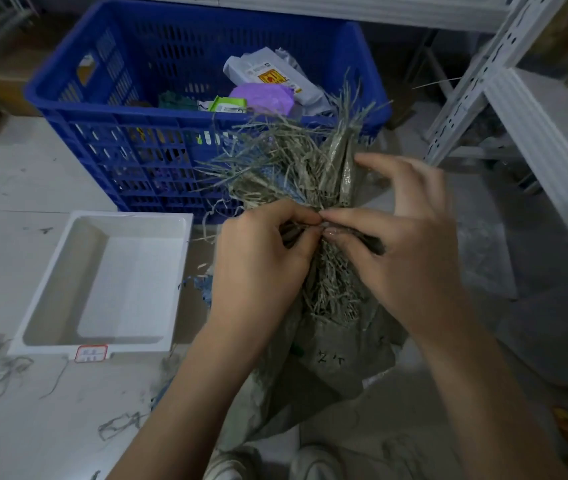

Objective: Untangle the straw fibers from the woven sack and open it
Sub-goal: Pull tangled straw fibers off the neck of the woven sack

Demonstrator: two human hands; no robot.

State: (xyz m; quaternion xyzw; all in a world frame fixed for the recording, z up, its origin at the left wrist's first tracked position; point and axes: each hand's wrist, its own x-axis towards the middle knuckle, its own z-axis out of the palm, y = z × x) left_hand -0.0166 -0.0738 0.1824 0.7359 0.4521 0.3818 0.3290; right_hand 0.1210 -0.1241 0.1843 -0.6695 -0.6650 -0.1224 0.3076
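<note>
Both hands are pinching at the tied neck of the woven sack (341, 355). Left hand (261, 261) is curling its thumb and forefinger together on the straw fibers (293, 161) at the knot, fingertips pressed tight. Right hand (403, 244) is meeting it from the opp. side, thumb and forefinger pinching the same bunch; its other fingers are spreading loose above, near the sack's gathered top. Fingertips of both hands are almost touching at ctr.

The sack is standing upright on the floor betw. the person's forearms, grey, creased, w/ dark marks on its front face. Fibers are fanning out above the knot and hanging in a frayed clump below it, against the sack's front.

A blue plastic crate (78, 98) is sitting just behind the sack, fibers overlapping its near wall; it is holding packets, incl. a purple bag (263, 97) and a grey mailer (268, 72). A white tray (33, 306) is lying on the floor to the left, w/ a red-bordered label (91, 353) on its near rim. White slotted shelving (504, 74) is standing at right. Loose strands are lying on the floor nr. the tray.
</note>
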